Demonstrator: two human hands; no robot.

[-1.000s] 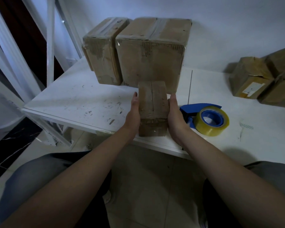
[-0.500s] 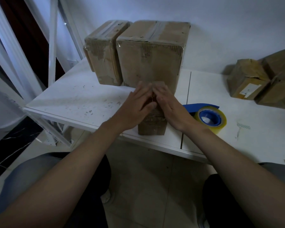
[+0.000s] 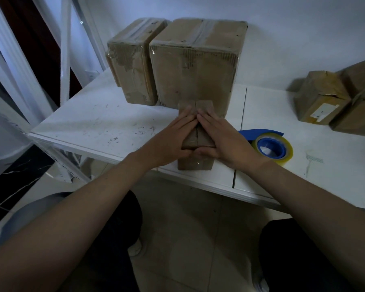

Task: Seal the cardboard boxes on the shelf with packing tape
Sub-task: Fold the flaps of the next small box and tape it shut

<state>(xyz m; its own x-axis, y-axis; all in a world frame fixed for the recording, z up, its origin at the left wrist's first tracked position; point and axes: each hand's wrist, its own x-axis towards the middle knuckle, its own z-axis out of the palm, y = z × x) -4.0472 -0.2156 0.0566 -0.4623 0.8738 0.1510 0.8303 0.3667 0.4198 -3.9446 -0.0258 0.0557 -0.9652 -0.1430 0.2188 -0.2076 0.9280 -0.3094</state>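
A small cardboard box (image 3: 195, 164) stands at the front edge of the white shelf (image 3: 97, 121), its two top flaps meeting in a seam down the middle. My left hand (image 3: 173, 140) lies flat on the left flap with straight fingers. My right hand (image 3: 223, 140) lies flat on the right flap, its fingertips meeting the left hand's near the seam. Both thumbs sit at the box's near top edge. A roll of yellowish packing tape on a blue dispenser (image 3: 271, 147) lies just right of my right hand.
Two larger taped boxes, the narrow one (image 3: 133, 66) and the wide one (image 3: 194, 66), stand against the wall right behind the small box. More brown boxes (image 3: 320, 98) sit at the far right. A white metal frame (image 3: 63, 49) rises at the left. Tiled floor lies below.
My hands moved from the small box's sides onto its top and now press both flaps flat. The tape dispenser has not moved.
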